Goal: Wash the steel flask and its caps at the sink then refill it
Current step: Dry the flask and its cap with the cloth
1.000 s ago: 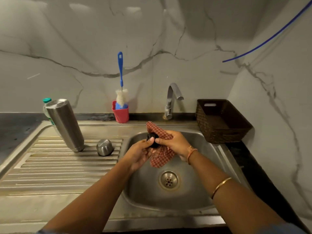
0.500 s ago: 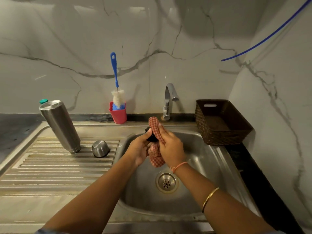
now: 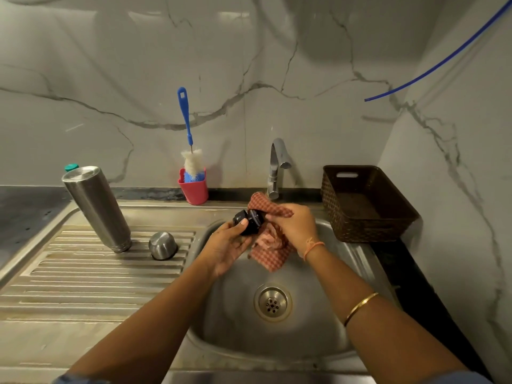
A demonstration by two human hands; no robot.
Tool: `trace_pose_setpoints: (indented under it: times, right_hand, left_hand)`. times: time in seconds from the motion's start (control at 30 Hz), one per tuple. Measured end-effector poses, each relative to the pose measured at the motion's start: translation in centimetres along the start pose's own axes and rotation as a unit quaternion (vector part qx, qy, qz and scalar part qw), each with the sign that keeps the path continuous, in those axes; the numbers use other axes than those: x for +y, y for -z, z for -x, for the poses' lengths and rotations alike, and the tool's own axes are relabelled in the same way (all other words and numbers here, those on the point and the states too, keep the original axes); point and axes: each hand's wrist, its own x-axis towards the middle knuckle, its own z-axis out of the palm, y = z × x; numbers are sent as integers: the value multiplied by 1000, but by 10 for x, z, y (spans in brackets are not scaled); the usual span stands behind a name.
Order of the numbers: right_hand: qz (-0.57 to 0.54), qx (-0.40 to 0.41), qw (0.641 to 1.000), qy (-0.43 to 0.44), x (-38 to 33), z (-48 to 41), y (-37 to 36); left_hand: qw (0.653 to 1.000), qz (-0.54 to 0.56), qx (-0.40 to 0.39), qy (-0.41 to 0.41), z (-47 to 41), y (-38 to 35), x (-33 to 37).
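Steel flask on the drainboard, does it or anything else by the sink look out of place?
Nothing looks wrong. The steel flask stands on the drainboard, apparently upside down to drain, its lean likely lens distortion. The steel cap sits dome-up beside it. No spills visible.

Forearms extended, left grip (image 3: 227, 245) curled, right grip (image 3: 296, 226) clenched alongside

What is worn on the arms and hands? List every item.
The right hand has an orange thread band at its wrist, and a thin gold bangle up the forearm. The left hand shows nothing worn. Blue sleeve edges show lowest on both arms.
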Motion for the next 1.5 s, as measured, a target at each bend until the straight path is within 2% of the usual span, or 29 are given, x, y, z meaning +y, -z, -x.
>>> trace_pose_setpoints:
  times: [0.07,0.17,0.23,0.33,0.43,0.57,0.63,0.7,0.77,0.83,0.87,0.97,1.07,1.13,1.2,1.27,1.33,1.37,1.43,1.5]
  right_hand:
    - [-65,-22,997,-19,-2,-2,5]
    - [-132,-160,977,-41,-5,3,2]
    - [-113,-206,972,-11,-4,5,1]
    - [-41,-221,973,58,-1,1,5]
    - [-136,-242,961,-11,-4,-2,10]
    - [-239,-254,926,-141,-5,-5,10]
    - [-266,-248,921,-138,-3,-4,9]
    - [-264,-224,934,-86,-4,-2,7]
    - [-204,-191,960,-9,-5,0,4]
    - [-133,-156,978,44,-7,0,0]
    - [-125,-140,981,49,-7,0,-2]
    - [-147,-112,983,7,-8,-1,-6]
    - [-183,-80,978,-57,-8,3,-12]
    - [-133,-26,989,-60,-8,8,-17]
    - [-13,20,1000,-15,-5,9,-22]
    - [50,27,997,50,-6,10,-22]
    - [59,3,993,100,-9,8,-20]
    - [60,-23,993,99,-11,6,-19]
    - [22,-79,996,40,-17,6,-21]
    - [-15,-60,998,7,-17,6,-25]
  left_hand:
    - [1000,-13,-11,-5,-1,3,4]
    - [999,-37,-38,-3,-2,4,12]
    - [997,-62,-52,-6,-1,3,17]
    - [993,-94,-68,-22,0,1,21]
    - [984,-151,-73,-58,1,-3,22]
    - [919,-352,-84,-160,3,-7,25]
    - [911,-363,-99,-172,3,-8,27]
    - [898,-388,-116,-173,3,-8,33]
    - [896,-400,-129,-142,2,-7,41]
    - [912,-375,-119,-119,1,-4,48]
    - [911,-377,-103,-136,0,-2,50]
    - [872,-432,-39,-229,-1,1,46]
    - [860,-438,-15,-262,-1,5,34]
    - [845,-457,-2,-276,-3,7,27]
    - [832,-474,12,-287,-5,6,22]
    - [839,-462,22,-287,-4,4,18]
    - [849,-439,20,-292,-5,4,18]
    - [855,-425,19,-295,-6,4,19]
    - [875,-391,5,-284,-8,5,21]
    - [902,-352,-4,-250,-8,5,21]
